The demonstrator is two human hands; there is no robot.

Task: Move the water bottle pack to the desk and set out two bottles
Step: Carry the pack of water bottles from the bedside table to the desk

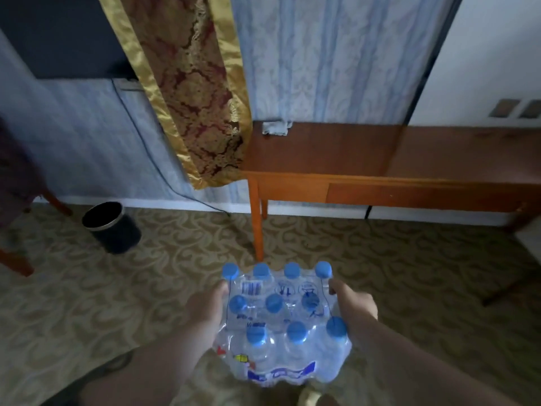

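A shrink-wrapped water bottle pack [281, 323] with several blue-capped bottles is held in the air in front of me, above the patterned carpet. My left hand [206, 307] grips its left side and my right hand [355, 303] grips its right side. The wooden desk [336, 150] stands ahead against the wall, its near left leg just beyond the pack. The undersides of the pack and my fingers beneath it are hidden.
A black waste bin [112, 227] sits on the carpet to the left. A gold-and-red curtain [190, 92] hangs beside the desk, with a cable running down the wall. A small cloth [276, 127] lies at the desk's back edge. Chair legs [17, 262] show at far left.
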